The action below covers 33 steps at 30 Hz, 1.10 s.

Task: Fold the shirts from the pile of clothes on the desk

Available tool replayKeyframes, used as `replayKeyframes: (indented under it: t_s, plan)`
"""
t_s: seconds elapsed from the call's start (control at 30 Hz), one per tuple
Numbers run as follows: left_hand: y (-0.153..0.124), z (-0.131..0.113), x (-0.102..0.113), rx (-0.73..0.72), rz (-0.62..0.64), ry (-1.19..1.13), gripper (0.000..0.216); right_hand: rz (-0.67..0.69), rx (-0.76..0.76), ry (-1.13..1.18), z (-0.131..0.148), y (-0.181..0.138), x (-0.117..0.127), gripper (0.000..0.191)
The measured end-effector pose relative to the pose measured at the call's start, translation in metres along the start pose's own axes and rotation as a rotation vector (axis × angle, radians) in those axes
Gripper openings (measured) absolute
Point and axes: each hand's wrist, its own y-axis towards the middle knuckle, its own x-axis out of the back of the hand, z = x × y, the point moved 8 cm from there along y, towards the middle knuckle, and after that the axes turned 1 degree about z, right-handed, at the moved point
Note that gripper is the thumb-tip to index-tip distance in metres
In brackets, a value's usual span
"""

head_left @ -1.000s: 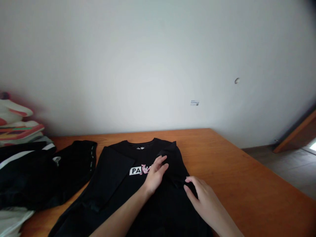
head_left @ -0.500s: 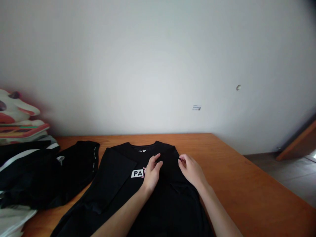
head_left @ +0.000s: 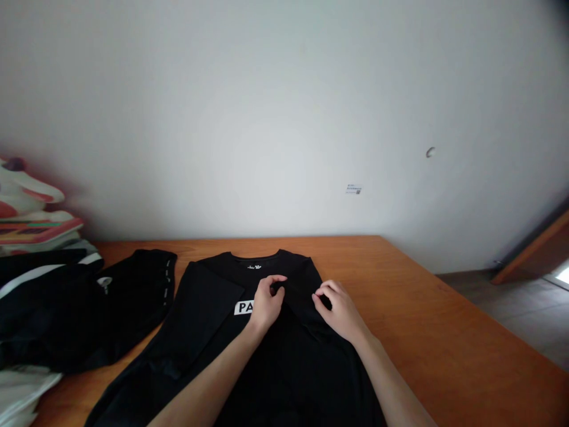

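A black T-shirt (head_left: 267, 362) lies spread on the wooden table, its neckline at the far side and a white "PA" print on the chest, partly covered by my left hand. The sleeve on the left lies folded in over the front. My left hand (head_left: 267, 301) is over the chest, thumb and forefinger curled in a pinch on the shirt's cloth, though the tips' contact is hard to see. At the shirt's right edge my right hand (head_left: 336, 307) pinches black cloth between thumb and forefinger.
Other black clothing (head_left: 133, 302) with white trim lies left of the shirt, beside whitish cloth (head_left: 24, 388). A white and red toy-like figure (head_left: 31, 196) stands at the far left. The wooden table (head_left: 427, 338) meets a pale wall (head_left: 267, 118) behind.
My left hand has shifted slightly left and its fingers have closed into a pinch. The right hand has moved slightly left onto the shirt's edge cloth. The view has tilted a little.
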Motion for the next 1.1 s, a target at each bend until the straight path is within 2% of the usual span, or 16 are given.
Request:
replayKeyframes:
  t_s: [0.07, 0.17, 0.27, 0.37, 0.5, 0.73, 0.93, 0.97, 1.03, 1.1]
  plan:
    - [-0.002, -0.012, 0.000, -0.147, 0.027, 0.142, 0.023, 0.105, 0.035, 0.039, 0.014, -0.001, 0.000, 0.031]
    - [-0.010, -0.024, -0.007, -0.316, 0.093, 0.329, 0.035, 0.292, 0.000, 0.063, 0.025, -0.006, -0.002, 0.041]
    - [-0.015, -0.026, -0.012, -0.360, 0.127, 0.409, 0.037, 0.452, -0.088, 0.070, 0.026, -0.013, -0.003, 0.037]
    - [-0.016, -0.026, -0.014, -0.377, 0.142, 0.427, 0.036, 0.533, -0.144, 0.081, 0.026, -0.018, 0.000, 0.025]
    - [-0.015, -0.027, -0.012, -0.358, 0.134, 0.439, 0.035, 0.554, -0.125, 0.093, 0.035, -0.020, 0.002, 0.006]
    - [-0.015, -0.032, -0.012, -0.331, 0.144, 0.511, 0.037, 0.456, -0.036, -0.118, 0.049, -0.017, 0.010, 0.023]
    - [-0.015, -0.032, -0.010, -0.253, 0.134, 0.713, 0.038, 0.560, -0.097, 0.022, 0.056, -0.024, 0.015, 0.013]
    - [-0.017, -0.034, -0.011, -0.276, 0.128, 0.744, 0.037, 0.572, -0.117, 0.044, 0.055, -0.024, 0.014, 0.010]
    - [-0.023, -0.042, -0.018, -0.382, 0.168, 0.763, 0.034, 0.538, -0.139, 0.049, 0.051, -0.020, 0.013, 0.025]
    - [-0.036, -0.053, -0.032, -0.523, 0.308, 0.715, 0.033, 0.398, -0.137, 0.011, 0.045, -0.011, 0.016, 0.036]
